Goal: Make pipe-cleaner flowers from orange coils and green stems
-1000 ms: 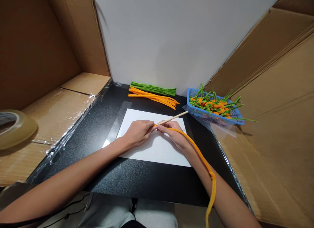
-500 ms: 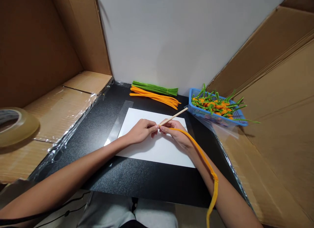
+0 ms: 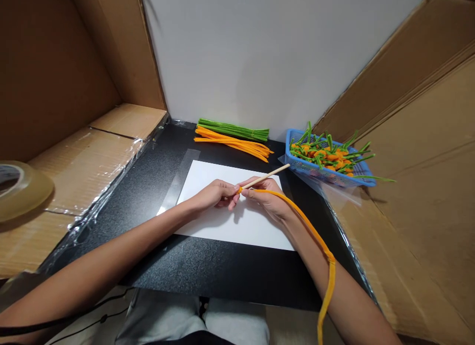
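Observation:
My left hand (image 3: 217, 194) and my right hand (image 3: 267, 199) meet over a white sheet of paper (image 3: 208, 174) on the black mat. Together they pinch a thin wooden stick (image 3: 270, 175) that points up and to the right. An orange pipe cleaner (image 3: 308, 226) starts at the stick between my fingertips, where a small orange turn shows. It trails back along my right forearm and hangs off the table edge. Both hands have their fingers closed.
A bundle of green pipe cleaners (image 3: 233, 130) and orange pipe cleaners (image 3: 233, 143) lies at the back. A blue basket (image 3: 297, 166) of orange-and-green pieces stands at the right. A tape roll (image 3: 22, 189) sits at the left. Cardboard walls stand on both sides.
The hands have shifted slightly right and the stick tip has risen a little. A small orange wrap now shows on the stick at the fingertips. The pipe cleaner's tail moved slightly right.

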A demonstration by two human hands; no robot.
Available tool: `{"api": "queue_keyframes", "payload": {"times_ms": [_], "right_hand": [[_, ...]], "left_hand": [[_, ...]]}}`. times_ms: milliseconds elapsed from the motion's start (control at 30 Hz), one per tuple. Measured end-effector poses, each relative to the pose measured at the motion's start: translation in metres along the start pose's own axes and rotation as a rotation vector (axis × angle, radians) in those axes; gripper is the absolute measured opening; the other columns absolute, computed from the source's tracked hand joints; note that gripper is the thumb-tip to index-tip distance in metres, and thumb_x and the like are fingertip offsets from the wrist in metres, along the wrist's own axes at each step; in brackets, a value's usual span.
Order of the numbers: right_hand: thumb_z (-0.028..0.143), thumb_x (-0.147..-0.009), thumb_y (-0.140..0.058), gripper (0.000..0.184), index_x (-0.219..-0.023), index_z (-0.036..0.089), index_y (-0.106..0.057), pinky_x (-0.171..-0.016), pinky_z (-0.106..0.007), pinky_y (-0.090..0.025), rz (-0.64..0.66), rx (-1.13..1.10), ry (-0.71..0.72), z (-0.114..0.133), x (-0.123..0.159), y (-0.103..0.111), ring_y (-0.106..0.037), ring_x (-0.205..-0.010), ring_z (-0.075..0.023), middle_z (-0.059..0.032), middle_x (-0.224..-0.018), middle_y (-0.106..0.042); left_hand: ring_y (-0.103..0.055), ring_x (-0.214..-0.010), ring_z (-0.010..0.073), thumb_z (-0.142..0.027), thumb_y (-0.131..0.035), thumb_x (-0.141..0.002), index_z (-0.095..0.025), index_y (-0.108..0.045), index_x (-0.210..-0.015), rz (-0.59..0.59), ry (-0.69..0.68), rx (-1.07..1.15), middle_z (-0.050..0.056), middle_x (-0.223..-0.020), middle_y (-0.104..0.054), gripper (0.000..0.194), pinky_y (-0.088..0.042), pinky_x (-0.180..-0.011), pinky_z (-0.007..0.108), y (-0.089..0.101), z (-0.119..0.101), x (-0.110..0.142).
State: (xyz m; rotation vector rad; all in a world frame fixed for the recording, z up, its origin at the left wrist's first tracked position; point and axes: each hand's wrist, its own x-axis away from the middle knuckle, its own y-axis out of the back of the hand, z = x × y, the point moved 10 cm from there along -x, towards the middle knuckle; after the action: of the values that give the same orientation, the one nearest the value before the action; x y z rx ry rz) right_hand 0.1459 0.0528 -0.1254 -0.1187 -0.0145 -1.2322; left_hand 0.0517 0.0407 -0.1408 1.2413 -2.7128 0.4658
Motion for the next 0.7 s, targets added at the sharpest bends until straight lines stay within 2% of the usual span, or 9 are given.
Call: {"api": "queue_keyframes", "payload": {"times_ms": [100, 200, 333, 467, 533, 633, 700], "right_hand": [[0.037, -0.07, -0.085, 0.024, -0.083, 0.019, -0.076, -0.081, -0.041, -0.049, -0.01, 0.05, 0.066, 0.013, 0.003, -0.002, -0.066, -0.079, -0.0226, -0.0063, -0.079, -0.073], [0.039, -0.069, -0.085, 0.024, -0.076, 0.02, -0.074, -0.078, -0.04, -0.049, -0.007, 0.084, 0.092, 0.02, 0.005, -0.005, -0.066, -0.074, -0.0216, -0.0051, -0.073, -0.072], [0.04, -0.065, -0.087, 0.027, -0.069, 0.019, -0.071, -0.067, -0.033, -0.046, -0.022, 0.186, 0.13, 0.028, 0.006, -0.004, -0.063, -0.07, -0.0191, -0.0042, -0.073, -0.069], [0.042, -0.069, -0.084, 0.026, -0.066, 0.02, -0.07, -0.068, -0.033, -0.046, -0.008, 0.232, 0.166, 0.035, 0.009, -0.007, -0.061, -0.071, -0.0196, -0.004, -0.071, -0.067], [0.044, -0.073, -0.08, 0.027, -0.067, 0.02, -0.07, -0.069, -0.034, -0.046, 0.005, 0.223, 0.15, 0.035, 0.01, -0.009, -0.06, -0.07, -0.0194, -0.0043, -0.071, -0.067], [0.045, -0.073, -0.08, 0.028, -0.067, 0.021, -0.069, -0.061, -0.031, -0.04, -0.055, 0.237, 0.116, 0.03, 0.009, -0.004, -0.054, -0.064, -0.0169, -0.0023, -0.066, -0.063], [0.045, -0.072, -0.081, 0.028, -0.066, 0.021, -0.068, -0.058, -0.03, -0.035, -0.119, 0.239, 0.114, 0.026, 0.007, 0.003, -0.049, -0.063, -0.0154, -0.001, -0.064, -0.06]], "left_hand": [[-0.028, -0.042, 0.0063, -0.05, -0.058, -0.086, -0.015, -0.053, -0.065, 0.018, 0.031, 0.059, 0.001, -0.049, -0.055, 0.041, -0.011, -0.047, 0.024, -0.004, 0.003, 0.001], [-0.03, -0.042, 0.0067, -0.051, -0.058, -0.085, -0.016, -0.05, -0.064, 0.025, 0.003, 0.05, 0.002, -0.048, -0.056, 0.042, -0.013, -0.046, 0.024, -0.007, 0.003, 0.0], [-0.028, -0.041, 0.0071, -0.05, -0.05, -0.09, -0.017, -0.045, -0.061, 0.03, 0.007, 0.045, 0.002, -0.046, -0.053, 0.044, -0.014, -0.046, 0.024, -0.011, 0.003, 0.001], [-0.027, -0.042, 0.0085, -0.05, -0.04, -0.094, -0.018, -0.044, -0.062, 0.076, 0.06, 0.012, 0.001, -0.048, -0.052, 0.045, -0.018, -0.047, 0.025, -0.02, 0.004, 0.006], [-0.037, -0.047, 0.0112, -0.051, -0.033, -0.097, -0.017, -0.049, -0.064, 0.005, -0.046, -0.2, 0.003, -0.053, -0.054, 0.05, -0.025, -0.05, 0.025, -0.013, -0.007, 0.008], [-0.053, -0.065, 0.0163, -0.05, -0.03, -0.101, -0.016, -0.057, -0.077, -0.289, -0.311, -0.72, 0.004, -0.071, -0.062, 0.049, -0.035, -0.062, 0.027, 0.005, -0.039, 0.02], [-0.057, -0.073, 0.0179, -0.05, -0.035, -0.101, -0.017, -0.057, -0.092, -0.399, -0.441, -1.033, 0.005, -0.085, -0.066, 0.041, -0.037, -0.064, 0.028, 0.004, -0.052, 0.028]]}}
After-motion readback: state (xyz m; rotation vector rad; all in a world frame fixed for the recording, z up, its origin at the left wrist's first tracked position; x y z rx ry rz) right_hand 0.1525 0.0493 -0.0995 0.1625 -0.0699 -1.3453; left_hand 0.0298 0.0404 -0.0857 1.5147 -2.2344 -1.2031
